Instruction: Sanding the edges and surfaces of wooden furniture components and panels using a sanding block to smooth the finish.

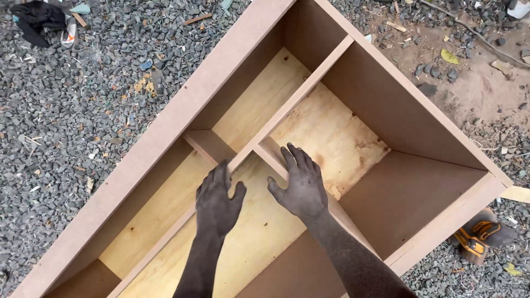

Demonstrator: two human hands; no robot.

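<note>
Grey gravel (83,110) covered the ground, with a patch of bare dirt (475,88) up and to the right of the hands. On the gravel lay a brown board cabinet (182,110), open side up, with a pale plywood back panel (326,132) showing inside. Left hand (216,201) rested flat, fingers spread and gripping nothing, its fingertips touching the long centre divider (298,94). Right hand (301,185), just beside it, also lay open and spread, pressed on a short cross shelf (273,152) where that shelf met the divider. A second short shelf (208,144) sat just above the left fingertips. A yellow and black power tool (475,237) lay outside the cabinet wall, well right of the right forearm. Dark cloth (36,19) lay far up-left.
</note>
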